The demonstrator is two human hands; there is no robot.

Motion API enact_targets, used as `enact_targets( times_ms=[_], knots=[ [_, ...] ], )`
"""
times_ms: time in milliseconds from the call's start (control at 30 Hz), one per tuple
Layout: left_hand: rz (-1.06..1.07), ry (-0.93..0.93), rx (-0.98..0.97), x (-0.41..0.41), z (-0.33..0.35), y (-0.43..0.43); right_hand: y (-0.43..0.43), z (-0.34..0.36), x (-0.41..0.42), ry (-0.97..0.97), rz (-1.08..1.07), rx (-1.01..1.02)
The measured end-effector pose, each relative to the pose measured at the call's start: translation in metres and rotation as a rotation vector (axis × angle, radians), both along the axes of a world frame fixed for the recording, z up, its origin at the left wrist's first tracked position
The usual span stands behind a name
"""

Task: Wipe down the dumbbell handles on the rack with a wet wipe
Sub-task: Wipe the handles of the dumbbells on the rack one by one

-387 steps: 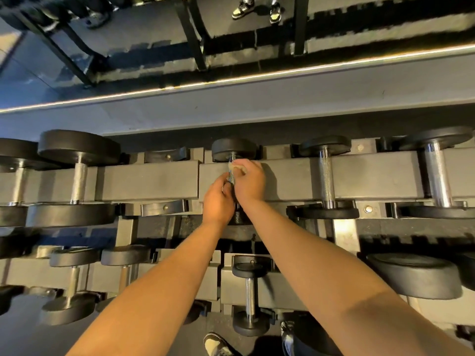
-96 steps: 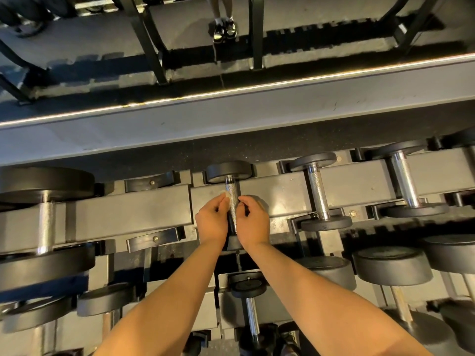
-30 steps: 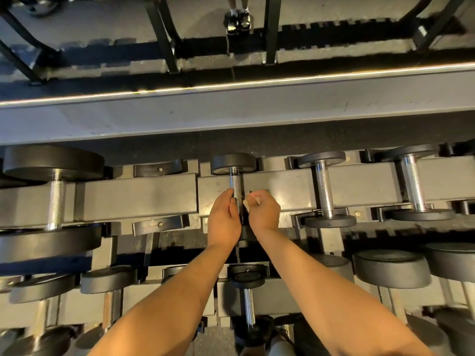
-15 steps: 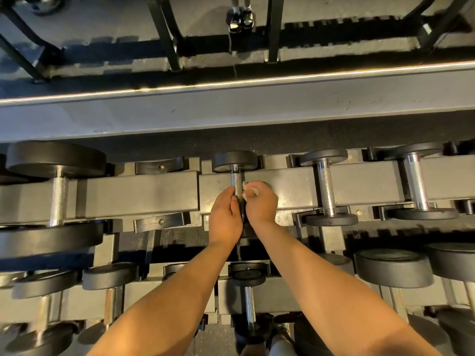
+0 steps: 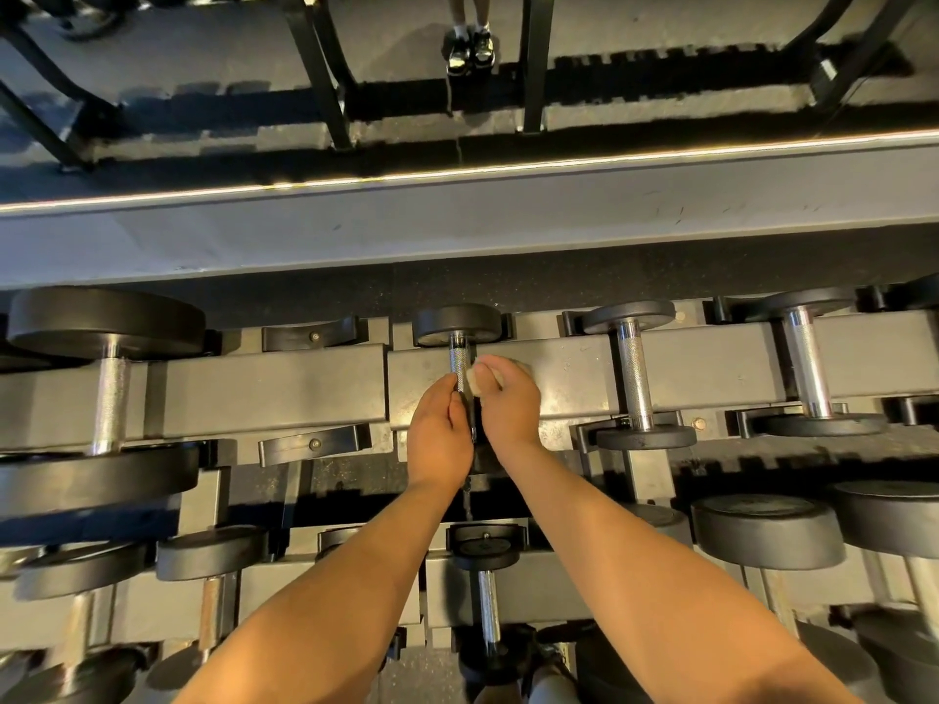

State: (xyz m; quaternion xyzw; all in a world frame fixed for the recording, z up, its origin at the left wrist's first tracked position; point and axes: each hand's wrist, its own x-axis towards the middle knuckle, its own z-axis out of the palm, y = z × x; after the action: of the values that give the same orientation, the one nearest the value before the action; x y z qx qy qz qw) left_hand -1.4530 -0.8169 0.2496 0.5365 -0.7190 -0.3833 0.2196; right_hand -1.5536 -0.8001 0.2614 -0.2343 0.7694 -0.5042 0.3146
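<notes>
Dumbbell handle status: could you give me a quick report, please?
Left hand grips dumbbell handle. Right hand pinches wet wipe beside it. Nothing blocking.

Wet wipe [image 5: 478,382] in right hand [image 5: 509,406], left hand [image 5: 436,431] on dumbbell handle [image 5: 459,362]

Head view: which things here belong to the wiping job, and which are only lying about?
In the job:
wet wipe, pinched in the right hand
dumbbell handle, gripped by the left hand
neighbouring handle
rack

Just there:
a person's shoes
black machine frames
</notes>
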Motion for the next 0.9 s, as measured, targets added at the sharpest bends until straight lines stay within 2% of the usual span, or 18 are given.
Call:
enact_targets(
  times_ms=[100,367,533,767,900],
  knots=[
    [-0.003,0.010,0.000,-0.001,0.002,0.001,-0.006,0.000,0.004,-0.045,0.066,0.031],
    [-0.002,0.011,0.037,0.001,0.001,0.000,0.027,-0.010,0.009,-0.081,0.014,0.169],
    [0.025,0.035,0.159,0.007,-0.002,0.011,0.019,0.002,0.004,-0.095,-0.078,0.049],
    [0.025,0.046,0.185,0.013,-0.006,0.020,0.011,-0.004,0.006,-0.029,0.035,0.121],
    [0.019,0.037,0.167,0.013,0.001,0.020,0.027,-0.011,0.015,0.088,0.062,0.243]
  ],
)
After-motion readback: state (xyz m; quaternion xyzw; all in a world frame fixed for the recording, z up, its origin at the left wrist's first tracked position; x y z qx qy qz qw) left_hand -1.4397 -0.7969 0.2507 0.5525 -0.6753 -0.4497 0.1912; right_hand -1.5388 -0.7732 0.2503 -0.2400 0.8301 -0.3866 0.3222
